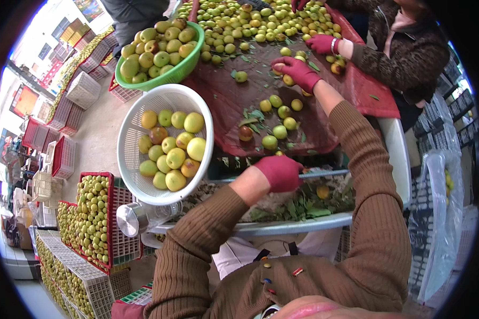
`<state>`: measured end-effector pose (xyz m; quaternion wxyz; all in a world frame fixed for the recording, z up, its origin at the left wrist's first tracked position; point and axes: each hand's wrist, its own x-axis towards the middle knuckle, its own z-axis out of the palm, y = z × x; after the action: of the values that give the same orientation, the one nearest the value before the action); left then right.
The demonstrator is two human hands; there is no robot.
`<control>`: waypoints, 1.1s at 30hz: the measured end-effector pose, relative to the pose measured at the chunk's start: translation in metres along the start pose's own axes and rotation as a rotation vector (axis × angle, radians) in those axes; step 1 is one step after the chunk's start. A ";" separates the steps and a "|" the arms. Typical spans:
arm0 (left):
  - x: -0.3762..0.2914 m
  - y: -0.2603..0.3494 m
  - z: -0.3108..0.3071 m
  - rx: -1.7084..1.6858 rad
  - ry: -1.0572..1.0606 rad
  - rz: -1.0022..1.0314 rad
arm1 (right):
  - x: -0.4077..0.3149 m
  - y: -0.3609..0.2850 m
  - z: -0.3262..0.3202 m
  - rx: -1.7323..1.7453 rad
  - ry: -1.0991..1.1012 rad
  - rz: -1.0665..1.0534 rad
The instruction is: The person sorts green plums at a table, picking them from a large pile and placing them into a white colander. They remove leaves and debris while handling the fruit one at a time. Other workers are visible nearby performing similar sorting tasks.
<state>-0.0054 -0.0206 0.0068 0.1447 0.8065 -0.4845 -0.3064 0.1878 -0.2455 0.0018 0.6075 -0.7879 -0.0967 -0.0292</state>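
My right hand (pixel 297 72), in a dark pink glove, reaches over the dark red sheet (pixel 239 95). Its fingers curl over yellow-green jujubes, with one jujube (pixel 288 80) just beneath the palm; whether it grips any is hidden. Nearer to me, my left hand (pixel 280 174) in a matching glove is above the sheet's front edge, beside a metal bar (pixel 327 174). The back of that hand hides its fingers, and a small bit of yellow fruit (pixel 279 153) shows just beyond it. Between my hands lie several loose jujubes (pixel 280 132) and green leaves (pixel 253 115).
A white plastic colander (pixel 123 159) and a green basket (pixel 199 40), both holding jujubes, stand at the left. A co-worker's gloved hand (pixel 322 44) is beyond my right hand, near a jujube heap (pixel 259 24). Leaves and debris (pixel 303 203) fill a tub below. Fruit crates (pixel 123 223) stand lower left.
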 end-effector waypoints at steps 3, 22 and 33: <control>-0.004 0.008 -0.009 -0.015 -0.010 0.051 | -0.046 -0.012 -0.035 0.883 -0.282 0.455; -0.004 -0.001 -0.006 0.108 0.021 0.065 | -0.299 -0.111 -0.031 0.756 0.139 0.443; -0.015 0.009 -0.007 0.099 0.086 0.020 | -0.509 -0.147 -0.315 0.063 1.201 0.051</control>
<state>-0.0120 -0.0120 0.0223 0.1283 0.8202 -0.5004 -0.2458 -0.3161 -0.5728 0.1405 0.5793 -0.6173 0.2816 -0.4518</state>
